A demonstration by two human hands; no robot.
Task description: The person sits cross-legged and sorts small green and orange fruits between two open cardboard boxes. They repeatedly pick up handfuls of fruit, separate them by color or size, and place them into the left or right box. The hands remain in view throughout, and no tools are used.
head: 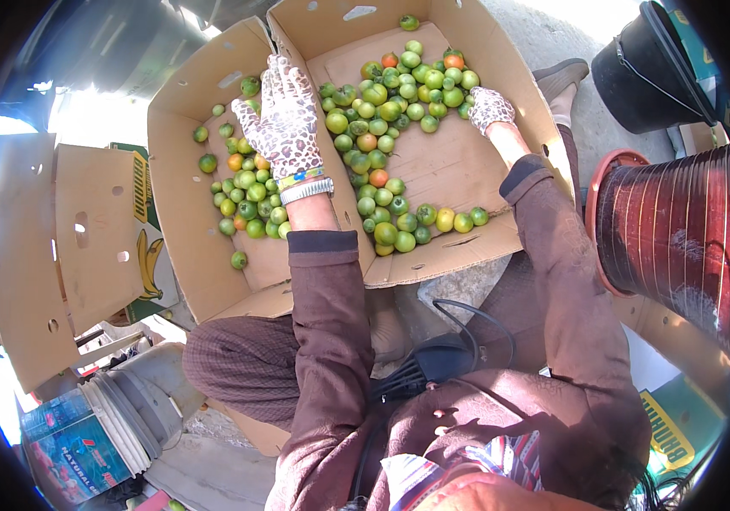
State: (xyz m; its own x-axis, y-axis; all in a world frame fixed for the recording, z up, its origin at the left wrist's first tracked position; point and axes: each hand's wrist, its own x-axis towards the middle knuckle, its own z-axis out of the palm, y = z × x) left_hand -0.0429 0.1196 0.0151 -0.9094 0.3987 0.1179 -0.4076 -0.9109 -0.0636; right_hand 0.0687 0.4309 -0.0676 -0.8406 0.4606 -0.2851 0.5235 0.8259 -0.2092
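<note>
Two cardboard boxes stand side by side before me, holding small green tomatoes and a few orange ones. Over the left box (176,160), my left hand (282,118), in a leopard-print glove, is spread with its thumb apart and nothing visible in it. Its tomatoes (256,191) lie below and beside the wrist. In the right box (435,268), my right hand (491,110), gloved alike, is curled at the right edge of the tomato heap (403,89). Its fingertips are partly hidden, so whether it grips a tomato cannot be told. More tomatoes run down that box's left side and along its near wall.
Right of the boxes are a black bucket (633,83) with a wire handle and a red ribbed container (665,236). Upright cardboard (96,223) and stacked plastic buckets (109,421) stand at left. A person's shoe (563,76) is beyond the right box.
</note>
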